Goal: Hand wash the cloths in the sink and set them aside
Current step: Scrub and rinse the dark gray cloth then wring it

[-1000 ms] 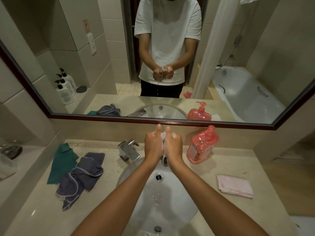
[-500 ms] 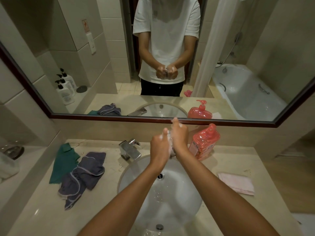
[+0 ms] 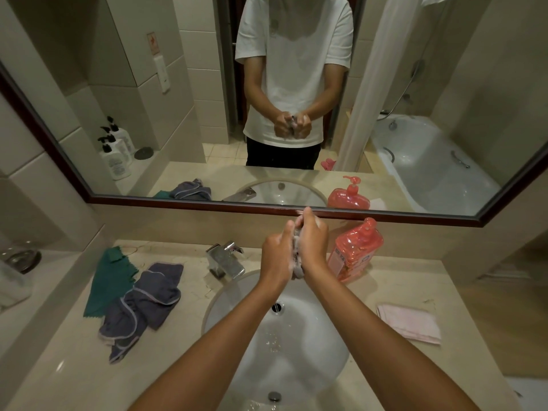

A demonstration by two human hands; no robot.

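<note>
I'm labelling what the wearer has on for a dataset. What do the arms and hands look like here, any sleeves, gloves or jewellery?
Both forearms are bare, with no sleeves reaching them. The left hand and right hand wear no gloves, and no watch, bracelet or ring shows. White soap foam clings to the fingers. The mirror shows a white short-sleeved T-shirt, its sleeves ending above the elbows.

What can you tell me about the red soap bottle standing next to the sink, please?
The soap bottle is translucent red-pink plastic, with a matching pump head on top and a label with pale print on its front. It stands upright on the beige counter, at the back against the wall under the mirror, just right of the sink. Nothing grips it; the right hand works close beside it. Its reflection shows in the mirror.
</note>
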